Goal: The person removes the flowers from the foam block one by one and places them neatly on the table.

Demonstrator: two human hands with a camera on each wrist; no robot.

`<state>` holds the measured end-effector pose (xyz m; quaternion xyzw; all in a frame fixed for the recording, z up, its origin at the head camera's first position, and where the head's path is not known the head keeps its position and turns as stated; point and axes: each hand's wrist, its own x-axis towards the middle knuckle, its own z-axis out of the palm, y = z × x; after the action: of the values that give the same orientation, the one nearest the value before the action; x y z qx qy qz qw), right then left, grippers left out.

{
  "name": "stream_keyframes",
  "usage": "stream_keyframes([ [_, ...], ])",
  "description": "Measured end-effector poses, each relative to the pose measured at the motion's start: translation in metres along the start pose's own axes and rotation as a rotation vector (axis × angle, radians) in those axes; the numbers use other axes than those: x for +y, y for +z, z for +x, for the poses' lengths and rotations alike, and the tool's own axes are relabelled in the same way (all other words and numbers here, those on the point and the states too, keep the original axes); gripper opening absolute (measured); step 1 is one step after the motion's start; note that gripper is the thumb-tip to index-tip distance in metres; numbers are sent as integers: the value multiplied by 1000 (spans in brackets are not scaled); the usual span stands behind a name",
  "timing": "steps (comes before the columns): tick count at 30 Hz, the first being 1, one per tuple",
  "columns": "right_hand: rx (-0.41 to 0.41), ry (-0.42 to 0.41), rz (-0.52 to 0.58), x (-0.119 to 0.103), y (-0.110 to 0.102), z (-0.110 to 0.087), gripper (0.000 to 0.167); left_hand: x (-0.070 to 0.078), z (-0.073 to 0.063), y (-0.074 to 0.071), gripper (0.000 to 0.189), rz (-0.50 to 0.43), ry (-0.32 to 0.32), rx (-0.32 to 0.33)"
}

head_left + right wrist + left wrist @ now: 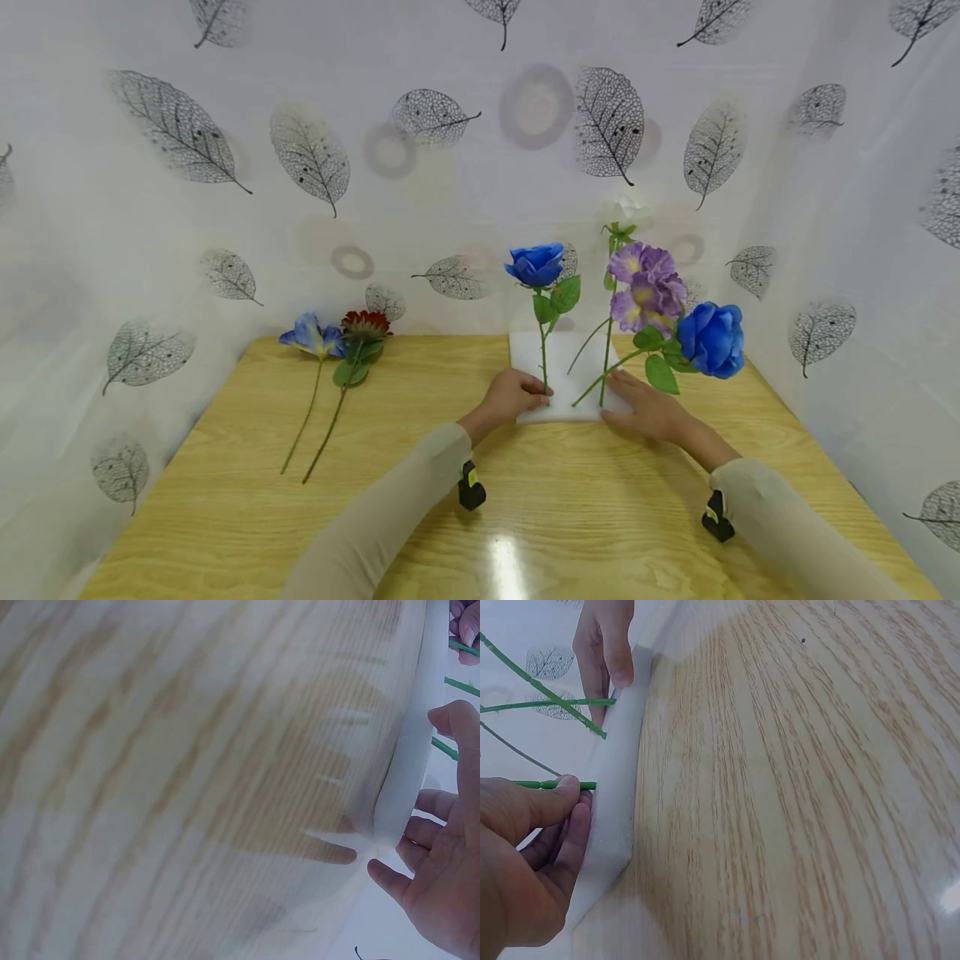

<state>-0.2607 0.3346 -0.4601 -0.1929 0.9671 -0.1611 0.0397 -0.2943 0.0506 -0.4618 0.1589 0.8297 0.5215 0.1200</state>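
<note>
Left hand (512, 396): thumb and fingers pinched the lower stem of the upright blue rose (535, 267), just above the foam block (562, 392). Right hand (648, 410): spread open at the block's right side, thumb by its front edge, no stem gripped. Block lay flat at the worktop's (585, 517) far edge, right of centre. Upright rose stood in its left part. White rose (628, 210) stood upright in the right part; tilted blue rose (712, 340) was planted between those two, leaning right. Purple flower (647, 287) leaned right too, its stem running down behind. Blue-yellow flower (311, 336) and red flower (365, 325) lay side by side near the worktop's far left corner, stems toward the near edge.
</note>
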Motion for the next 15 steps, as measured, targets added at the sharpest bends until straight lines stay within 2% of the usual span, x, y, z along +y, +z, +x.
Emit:
stream_keyframes([
  [10,-4,-2,-17,0,0,1,78,0,1,2,10,29,25,10],
  [15,-1,4,-26,-1,1,2,78,0,1,4,10,85,48,35],
])
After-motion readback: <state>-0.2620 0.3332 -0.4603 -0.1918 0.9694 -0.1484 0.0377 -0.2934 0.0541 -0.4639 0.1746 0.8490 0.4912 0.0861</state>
